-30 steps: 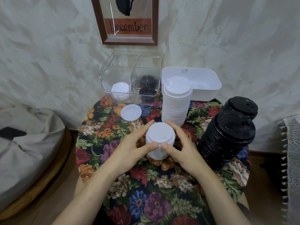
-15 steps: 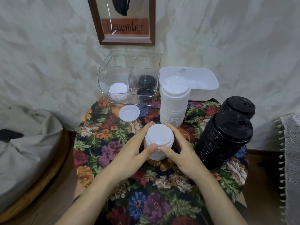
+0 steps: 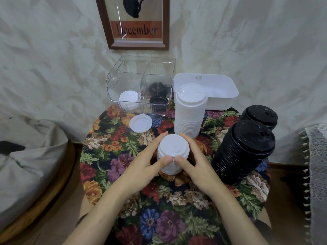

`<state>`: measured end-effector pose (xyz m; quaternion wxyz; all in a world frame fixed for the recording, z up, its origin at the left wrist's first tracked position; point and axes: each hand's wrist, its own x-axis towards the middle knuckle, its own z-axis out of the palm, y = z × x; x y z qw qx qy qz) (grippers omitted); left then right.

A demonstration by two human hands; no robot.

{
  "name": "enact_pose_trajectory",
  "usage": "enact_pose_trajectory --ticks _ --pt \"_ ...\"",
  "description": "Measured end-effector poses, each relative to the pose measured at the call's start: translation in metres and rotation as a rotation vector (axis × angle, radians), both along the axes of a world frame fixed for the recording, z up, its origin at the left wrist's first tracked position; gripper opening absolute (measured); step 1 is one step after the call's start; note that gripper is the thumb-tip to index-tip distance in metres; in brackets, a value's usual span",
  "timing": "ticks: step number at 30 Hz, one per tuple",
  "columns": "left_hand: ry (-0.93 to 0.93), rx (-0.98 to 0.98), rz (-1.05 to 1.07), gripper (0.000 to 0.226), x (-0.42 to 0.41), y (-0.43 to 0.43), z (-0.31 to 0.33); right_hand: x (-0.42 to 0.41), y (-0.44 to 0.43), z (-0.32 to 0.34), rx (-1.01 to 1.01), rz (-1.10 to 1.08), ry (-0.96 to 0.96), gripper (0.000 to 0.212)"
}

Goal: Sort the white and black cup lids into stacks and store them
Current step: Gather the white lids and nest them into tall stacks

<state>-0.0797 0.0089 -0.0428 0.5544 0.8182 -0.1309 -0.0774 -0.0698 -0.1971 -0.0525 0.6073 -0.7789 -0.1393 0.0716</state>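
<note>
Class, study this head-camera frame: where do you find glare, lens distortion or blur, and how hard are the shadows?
Head view: a glare streak crosses the framed December print; wide-angle distortion slants its sides inward; light is soft, with faint shadow under the nearer black lid stack; the left hand, right hand and the small white lid stack they hold look sharp.

a lived-in home room, not a workplace: a framed "december" cat print (image 3: 136, 23) hangs on a crinkled pale wall (image 3: 247, 50), with a round floral tapestry tablecloth (image 3: 159, 200), a grey beanbag (image 3: 26, 156) at left and lace-fringed fabric (image 3: 316, 165) at right.
</note>
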Motion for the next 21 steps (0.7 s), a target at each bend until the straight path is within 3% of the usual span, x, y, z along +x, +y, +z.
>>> enact_pose_trajectory --ticks 3,8,21 --pt "-0.003 0.022 0.0 0.073 0.0007 0.0011 -0.0005 0.0011 -0.0005 -0.0015 0.014 -0.018 -0.011 0.073" --pt "-0.033 0.071 0.008 0.07 0.0017 -0.0003 -0.0014 0.0019 -0.0006 -0.0021 0.019 -0.006 -0.007 0.064" --pt "-0.059 0.093 -0.016 0.074 0.0009 -0.0017 -0.0048 0.0014 -0.0026 -0.0033 0.019 0.015 0.006 0.067"
